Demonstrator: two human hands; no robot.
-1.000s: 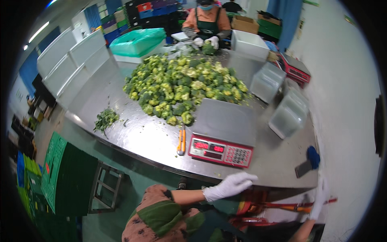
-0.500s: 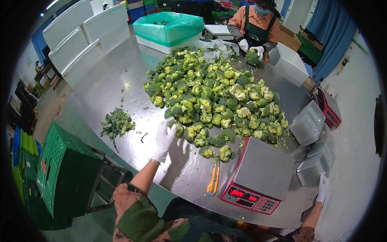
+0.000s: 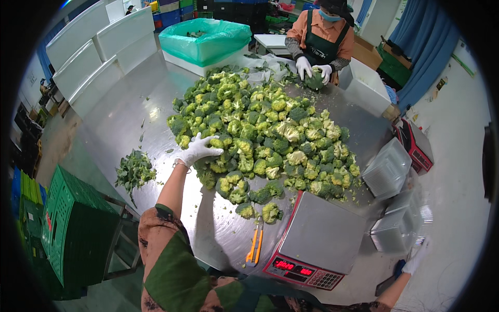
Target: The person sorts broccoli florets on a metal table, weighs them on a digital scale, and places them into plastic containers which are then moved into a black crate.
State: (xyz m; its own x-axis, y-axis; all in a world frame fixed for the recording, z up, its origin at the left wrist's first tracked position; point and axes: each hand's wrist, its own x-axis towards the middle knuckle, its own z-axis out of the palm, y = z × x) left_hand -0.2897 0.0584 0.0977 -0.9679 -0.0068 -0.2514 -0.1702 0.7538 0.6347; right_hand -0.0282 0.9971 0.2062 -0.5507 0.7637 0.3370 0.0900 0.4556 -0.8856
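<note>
My left hand (image 3: 199, 150), in a white glove, reaches to the left edge of a heap of broccoli florets (image 3: 260, 125). Its fingers are spread over the outer florets, and no floret is gripped. At the far right, my gloved right hand (image 3: 417, 258) is beside the stacked clear plastic trays (image 3: 397, 231), at a ribbed tray edge. Its fingers blend into the pale background, so their grip is unclear. A red scale (image 3: 327, 234) with a grey pan stands between my arms. Left of it lies an orange utility knife (image 3: 254, 244), its tip near two loose florets.
Trimmed leaves (image 3: 135, 170) lie on the steel table (image 3: 122, 112) at left. Beyond the heap, a co-worker (image 3: 325, 39) handles a broccoli head (image 3: 314, 79) near a green-lined white box (image 3: 205, 44). Green crates (image 3: 78, 223) stand lower left; another red scale (image 3: 414, 144) is at right.
My left hand has moved up and left onto the heap's edge. My right hand has shifted slightly lower beside the trays, where a ribbed tray edge now stands out. The whole view has shifted a little.
</note>
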